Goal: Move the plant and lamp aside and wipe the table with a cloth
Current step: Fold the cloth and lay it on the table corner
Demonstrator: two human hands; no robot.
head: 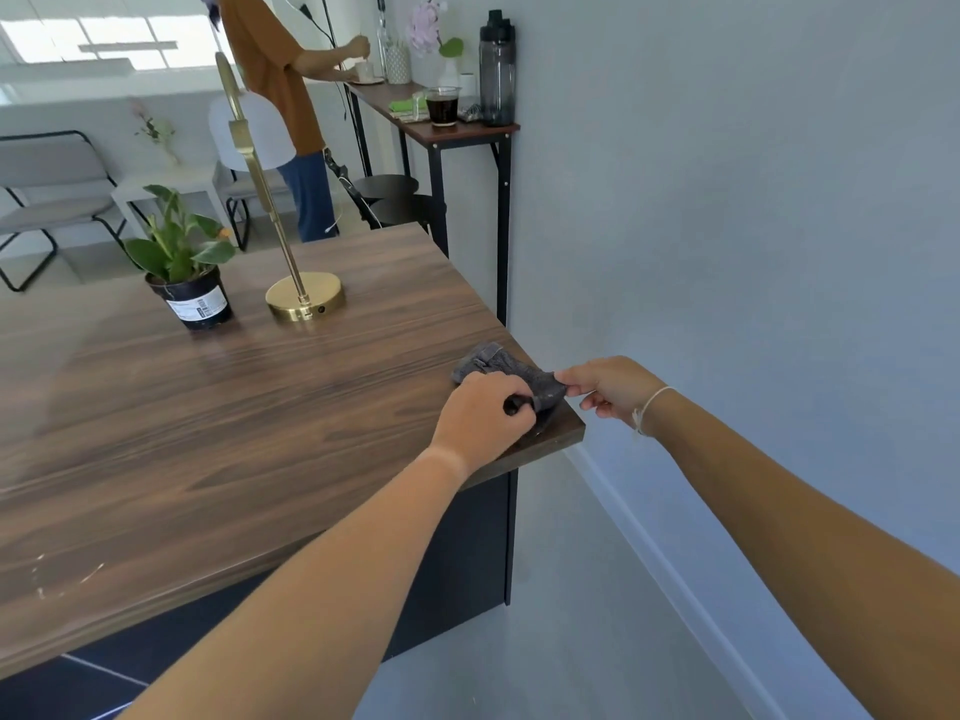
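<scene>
Both hands are gripping a crumpled grey cloth (506, 368) at the near right corner of the wood-grain tabletop (218, 439). The left hand (480, 415) is curling its fingers over the cloth's near end, knuckles up, while the right hand (605, 384) is pinching the other end just past the tabletop edge. Well apart, toward the far left, a leafy plant (184, 254) is standing in a black plastic pot beside a brass lamp (304, 296) with a round base and tilted stem.
</scene>
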